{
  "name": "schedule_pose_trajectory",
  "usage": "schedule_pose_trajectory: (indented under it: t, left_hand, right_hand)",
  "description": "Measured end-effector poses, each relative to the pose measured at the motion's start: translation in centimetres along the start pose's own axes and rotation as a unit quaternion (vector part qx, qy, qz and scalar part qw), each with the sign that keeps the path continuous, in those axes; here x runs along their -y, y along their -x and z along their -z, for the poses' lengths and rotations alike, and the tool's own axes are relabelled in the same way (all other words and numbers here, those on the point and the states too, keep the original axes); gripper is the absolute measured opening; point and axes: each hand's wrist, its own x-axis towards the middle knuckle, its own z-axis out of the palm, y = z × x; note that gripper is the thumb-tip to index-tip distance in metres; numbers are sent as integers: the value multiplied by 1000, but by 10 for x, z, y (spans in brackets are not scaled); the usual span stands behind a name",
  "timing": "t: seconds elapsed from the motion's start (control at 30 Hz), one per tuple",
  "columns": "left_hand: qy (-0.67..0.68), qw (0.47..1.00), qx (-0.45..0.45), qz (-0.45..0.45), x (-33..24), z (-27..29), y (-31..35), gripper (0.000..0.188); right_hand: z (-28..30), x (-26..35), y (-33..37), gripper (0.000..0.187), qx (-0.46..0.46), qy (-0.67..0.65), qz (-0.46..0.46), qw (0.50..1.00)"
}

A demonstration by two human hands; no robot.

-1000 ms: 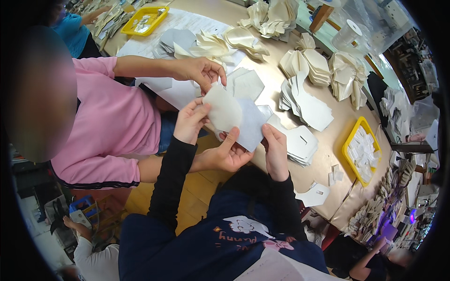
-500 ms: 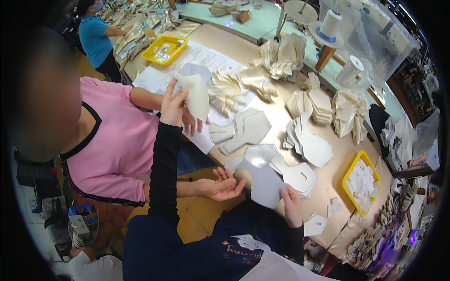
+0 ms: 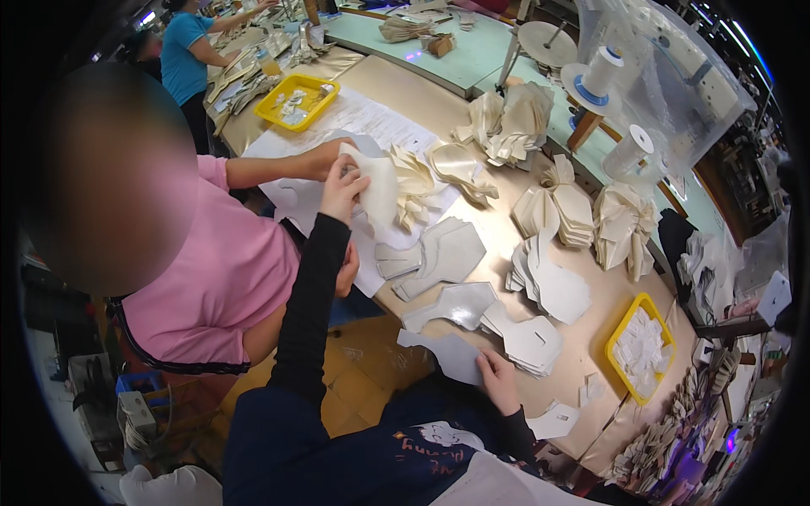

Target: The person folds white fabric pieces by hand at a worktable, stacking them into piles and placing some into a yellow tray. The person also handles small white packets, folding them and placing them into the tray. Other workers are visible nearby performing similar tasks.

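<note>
Raised over the table's left part, my left hand (image 3: 342, 192) grips a cream cut shoe piece (image 3: 380, 187). A co-worker's hand (image 3: 327, 158) reaches to the top of that same piece. Low by the near table edge, my right hand (image 3: 499, 381) pinches a flat grey cut piece (image 3: 451, 356) at its right end. Just beyond it lie a shiny grey piece (image 3: 464, 305) and a stack of white cut pieces (image 3: 530, 341) with slots. Grey cut pieces (image 3: 443, 257) and curled cream pieces (image 3: 413, 185) rest farther back.
A person in pink (image 3: 228, 270) stands close at my left. Yellow trays stand at the far left (image 3: 295, 101) and at the right (image 3: 641, 347), holding small pieces. More stacked pieces (image 3: 548, 278) and thread spools (image 3: 603, 72) occupy the right and back.
The co-worker's upper hand has come up to the cream piece; their other hand has drawn back from the grey piece. My left hand moved slightly right and down. The grey piece has tilted and shifted.
</note>
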Motion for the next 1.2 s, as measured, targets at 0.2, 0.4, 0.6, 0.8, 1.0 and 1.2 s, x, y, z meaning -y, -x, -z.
schedule_pose_trajectory:
  t: [0.2,0.4,0.6,0.8,1.0,1.2]
  left_hand:
    - [-113,993,-19,14,25,-9,-38,78]
    - [-206,977,-1,-56,33,-44,-50,60]
    - [-437,883,-98,-145,62,-45,-40,23]
    - [-424,889,-85,-149,60,-38,-40,19]
    - [-338,910,-138,-195,30,-50,46,21]
    - [83,983,-17,164,45,-89,165,25]
  right_hand:
    - [0,17,-4,30,53,-100,-3,994]
    - [11,53,-13,25,61,-196,-29,978]
    - [23,74,-37,33,-24,-262,-52,963]
    - [23,88,-68,34,36,-342,-25,939]
    - [14,105,-90,33,43,-306,-30,950]
    - [2,109,-119,31,64,-289,-28,955]
